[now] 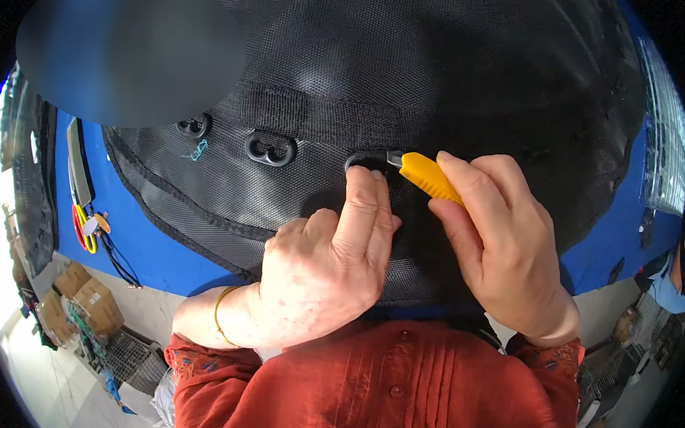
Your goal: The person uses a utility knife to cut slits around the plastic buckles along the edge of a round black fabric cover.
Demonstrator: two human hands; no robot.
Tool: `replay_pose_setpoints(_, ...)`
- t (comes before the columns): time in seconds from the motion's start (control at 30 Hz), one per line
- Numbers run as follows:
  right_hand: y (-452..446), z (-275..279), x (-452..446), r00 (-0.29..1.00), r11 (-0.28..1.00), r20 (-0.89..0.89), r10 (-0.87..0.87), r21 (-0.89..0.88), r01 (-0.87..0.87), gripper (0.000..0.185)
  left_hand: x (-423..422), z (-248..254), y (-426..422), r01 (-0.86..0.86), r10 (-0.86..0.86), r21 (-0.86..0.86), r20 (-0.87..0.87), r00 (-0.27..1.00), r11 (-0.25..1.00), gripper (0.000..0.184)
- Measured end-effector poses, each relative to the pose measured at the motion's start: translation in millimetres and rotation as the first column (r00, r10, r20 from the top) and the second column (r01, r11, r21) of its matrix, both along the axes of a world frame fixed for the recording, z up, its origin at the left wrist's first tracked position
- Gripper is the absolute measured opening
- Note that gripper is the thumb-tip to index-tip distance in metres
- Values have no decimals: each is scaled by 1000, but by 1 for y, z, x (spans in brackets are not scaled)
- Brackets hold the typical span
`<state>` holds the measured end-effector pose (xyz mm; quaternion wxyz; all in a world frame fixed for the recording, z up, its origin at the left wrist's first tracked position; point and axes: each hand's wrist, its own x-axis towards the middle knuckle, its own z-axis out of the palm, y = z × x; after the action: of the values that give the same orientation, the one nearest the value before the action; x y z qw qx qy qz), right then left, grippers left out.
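Black woven fabric (pixel 458 73) covers most of the work surface, with a webbing strip stitched across it. My right hand (pixel 508 238) grips a yellow utility knife (pixel 426 176) between thumb and fingers. The knife's metal tip points left, at the edge of a black plastic fitting (pixel 355 160). On that fitting press the stretched fingertips of my left hand (pixel 328 264), which hide part of it; its other fingers are bent. To the left, a similar black double-hole fitting (pixel 271 149) lies on the fabric, and another fitting (pixel 194 125) is farther left.
Teal thread scraps (pixel 199 151) lie beside the leftmost fitting. On the blue tabletop (pixel 162 251) at left are scissors with red and yellow handles (pixel 84 230) and a dark cord (pixel 119 260). Cardboard boxes (pixel 94 305) stand below left. Clear plastic packs (pixel 665 126) lie at right.
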<state>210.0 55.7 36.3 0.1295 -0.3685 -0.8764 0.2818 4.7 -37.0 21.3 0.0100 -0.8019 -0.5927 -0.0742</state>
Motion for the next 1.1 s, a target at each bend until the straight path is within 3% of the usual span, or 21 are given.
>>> replay_pose_setpoints(0.07, 3, -5, -1, 999, 1000, -38, 5, 27, -4, 38, -1, -2, 1, 6, -6, -4, -8, 1000, 1000, 46)
replay_pose_setpoints(0.13, 5, -7, -1, 997, 998, -75, 10, 55, -6, 37, -3, -10, 3, 55, -59, 108, 32, 998, 993, 35)
replay_pose_setpoints(0.27, 8, -3, -2, 997, 1000, -80, -18, -13, 17, 28, -2, -7, 3, 69, -72, 108, 17, 997, 992, 36)
replay_pose_setpoints(0.33, 9, -2, -1, 997, 999, -78, -29, -41, 25, 26, 1, 0, 0, 1, -1, -14, -6, 1000, 1000, 45)
replay_pose_setpoints(0.5, 12, -4, 2, 995, 998, -90, -32, -63, 26, 24, 1, 1, 0, 8, -8, -17, -26, 1000, 1000, 47)
replay_pose_setpoints(0.97, 16, -4, -2, 989, 998, -135, 54, -8, -56, 36, 1, -2, -2, 31, -32, -6, -59, 998, 999, 49)
replay_pose_setpoints(1.03, 16, -4, -3, 990, 998, -129, 57, -9, -59, 36, -1, -10, 0, 75, -79, 99, 36, 996, 992, 35)
replay_pose_setpoints(1.1, 16, -4, -3, 989, 997, -127, 81, -6, -82, 37, -1, -10, -1, 77, -80, 99, 33, 996, 992, 35)
